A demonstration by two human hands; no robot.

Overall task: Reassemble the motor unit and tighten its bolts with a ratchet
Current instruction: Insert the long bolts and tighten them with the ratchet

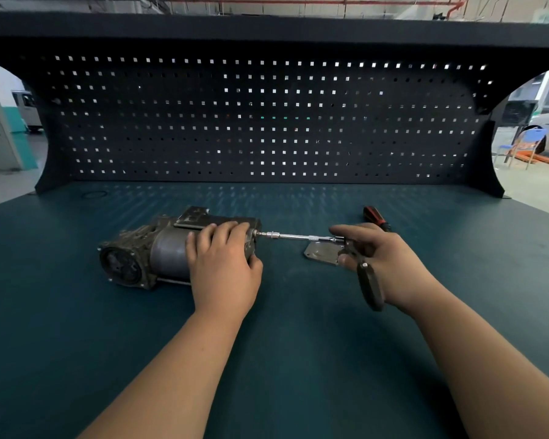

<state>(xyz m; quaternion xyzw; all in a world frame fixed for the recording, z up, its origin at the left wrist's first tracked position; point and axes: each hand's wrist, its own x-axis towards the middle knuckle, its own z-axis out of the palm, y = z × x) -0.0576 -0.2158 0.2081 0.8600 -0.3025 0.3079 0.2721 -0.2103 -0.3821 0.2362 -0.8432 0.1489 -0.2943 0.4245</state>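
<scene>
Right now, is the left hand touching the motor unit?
Touching. The head view shows the left hand lying on the motor unit, its fingers curved over the grey cylindrical housing with no gap between them.

Left hand (223,264) over motor unit (168,250), right hand (390,264) around ratchet (370,288)

Motor unit (159,251) sits on bench (298,359), left hand (224,264) gripping its right end; ratchet (298,237) extends right from that end into right hand (384,261), plate (322,255) lies right of the unit, screwdriver (376,218) farther right and behind, pegboard (267,122) behind.
</scene>
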